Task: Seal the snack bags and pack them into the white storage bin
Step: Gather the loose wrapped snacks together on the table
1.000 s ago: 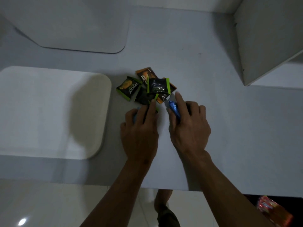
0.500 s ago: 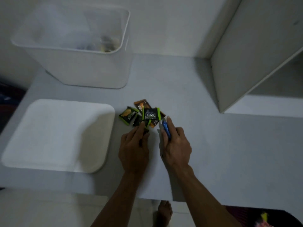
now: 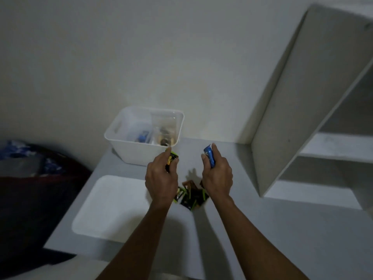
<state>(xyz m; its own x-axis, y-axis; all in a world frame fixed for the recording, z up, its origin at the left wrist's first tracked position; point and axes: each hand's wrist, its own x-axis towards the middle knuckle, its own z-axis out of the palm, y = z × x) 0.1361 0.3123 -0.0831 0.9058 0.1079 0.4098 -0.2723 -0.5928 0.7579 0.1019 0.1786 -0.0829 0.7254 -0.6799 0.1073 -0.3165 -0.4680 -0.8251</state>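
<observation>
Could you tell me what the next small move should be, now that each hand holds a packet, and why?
Probably carry both packets forward over the white storage bin and drop them in. The left hand grips a green-and-black packet and the right hand a blue packet, both lifted off the table just short of the bin's rim. More packets lie below the hands.

The white storage bin (image 3: 141, 152) stands upright at the rear of the bench, open-topped, with several packets inside. A green-and-black snack bag (image 3: 171, 159) and a blue snack bag (image 3: 209, 155) are each held above the bench, just in front of the bin. The remaining snack bags (image 3: 192, 196), dark with green and brown edges, lie in an overlapping cluster on the bench.
</observation>
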